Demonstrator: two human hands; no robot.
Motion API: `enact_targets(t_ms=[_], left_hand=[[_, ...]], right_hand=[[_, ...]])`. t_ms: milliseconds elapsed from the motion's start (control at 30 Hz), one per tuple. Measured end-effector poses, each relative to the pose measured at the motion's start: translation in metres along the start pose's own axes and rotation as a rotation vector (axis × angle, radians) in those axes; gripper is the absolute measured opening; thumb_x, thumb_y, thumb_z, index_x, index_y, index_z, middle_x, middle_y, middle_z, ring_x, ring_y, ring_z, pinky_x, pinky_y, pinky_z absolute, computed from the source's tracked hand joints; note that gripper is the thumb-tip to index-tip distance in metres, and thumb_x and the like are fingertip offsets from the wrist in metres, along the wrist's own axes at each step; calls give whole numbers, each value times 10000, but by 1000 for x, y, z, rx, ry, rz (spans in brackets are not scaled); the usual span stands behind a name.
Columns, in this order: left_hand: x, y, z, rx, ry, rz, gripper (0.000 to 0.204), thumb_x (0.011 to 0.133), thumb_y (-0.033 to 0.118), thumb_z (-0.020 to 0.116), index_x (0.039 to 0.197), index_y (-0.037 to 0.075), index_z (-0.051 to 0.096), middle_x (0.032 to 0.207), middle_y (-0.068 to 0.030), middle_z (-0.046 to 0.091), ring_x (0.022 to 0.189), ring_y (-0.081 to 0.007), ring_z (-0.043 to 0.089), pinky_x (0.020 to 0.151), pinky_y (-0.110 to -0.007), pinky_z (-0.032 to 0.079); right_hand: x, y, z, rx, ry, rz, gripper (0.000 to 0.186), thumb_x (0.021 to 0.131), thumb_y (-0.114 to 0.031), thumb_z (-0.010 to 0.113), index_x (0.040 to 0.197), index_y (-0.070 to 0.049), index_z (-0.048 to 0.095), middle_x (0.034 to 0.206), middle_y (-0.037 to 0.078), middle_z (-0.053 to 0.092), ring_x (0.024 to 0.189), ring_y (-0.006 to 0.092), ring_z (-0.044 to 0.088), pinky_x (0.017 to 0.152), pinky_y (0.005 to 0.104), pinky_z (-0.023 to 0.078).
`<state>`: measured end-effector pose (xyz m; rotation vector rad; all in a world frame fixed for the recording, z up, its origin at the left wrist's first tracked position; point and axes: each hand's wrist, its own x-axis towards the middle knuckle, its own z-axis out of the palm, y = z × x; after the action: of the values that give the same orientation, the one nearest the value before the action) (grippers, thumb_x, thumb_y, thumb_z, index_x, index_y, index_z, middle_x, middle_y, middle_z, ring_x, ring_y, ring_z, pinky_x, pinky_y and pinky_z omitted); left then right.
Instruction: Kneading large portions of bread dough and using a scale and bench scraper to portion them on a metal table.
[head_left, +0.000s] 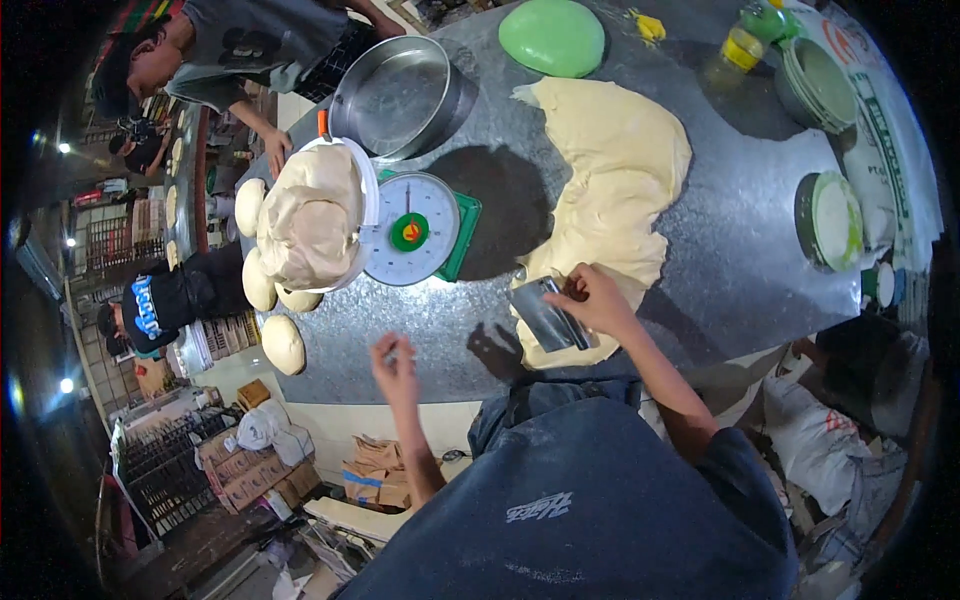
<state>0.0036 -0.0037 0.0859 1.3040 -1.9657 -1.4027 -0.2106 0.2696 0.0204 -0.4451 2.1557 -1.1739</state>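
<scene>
The right hand (597, 300) reaches forward and inward, its grip closed on a flat metal scraper (548, 318) positioned over the near end of the soft, pale, irregular dough sheet (618, 165). The left hand (396, 362) hovers near the desk's front edge, fingers loosely curled; its exact grip cannot be told. The smooth grey metal desk (745, 275) extends right of the sheet and between it and the round-dialled scale (388, 248), which carries bulging dough (310, 215).
</scene>
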Motion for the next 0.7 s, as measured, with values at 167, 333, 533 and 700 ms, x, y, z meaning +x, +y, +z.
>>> enact_targets(t_ms=[167, 333, 533, 700], left_hand=[[-19, 29, 30, 12, -143, -60, 294, 907, 191, 638, 1134, 38, 531, 975, -54, 592, 759, -90, 578, 594, -207, 433], [5, 42, 16, 89, -207, -12, 316, 916, 232, 626, 1145, 38, 529, 1003, -69, 593, 810, -115, 586, 672, -242, 464], [22, 4, -33, -47, -194, 22, 317, 910, 216, 633, 1157, 48, 528, 1029, -78, 587, 827, -129, 595, 682, -246, 469], [46, -33, -85, -108, -293, 31, 325, 906, 217, 640, 1156, 48, 522, 1018, -68, 582, 802, -123, 594, 659, -240, 465]], right_hand=[[28, -55, -41, 1204, -40, 127, 337, 908, -324, 567, 1071, -36, 500, 1171, 164, 542, 1127, 288, 551, 937, 431, 464], [20, -163, -42, 1676, -243, -94, 323, 879, -48, 389, 1193, 4, 443, 1356, 244, 414, 1333, 365, 352, 1092, 508, 336], [-9, -251, 4, 1611, -232, -306, 516, 748, 209, 381, 1214, -14, 387, 1398, 225, 352, 1352, 374, 325, 1109, 474, 338], [-23, -304, 60, 1383, -52, -373, 498, 802, 185, 490, 1230, -43, 379, 1426, 274, 309, 1338, 355, 356, 1087, 388, 383]])
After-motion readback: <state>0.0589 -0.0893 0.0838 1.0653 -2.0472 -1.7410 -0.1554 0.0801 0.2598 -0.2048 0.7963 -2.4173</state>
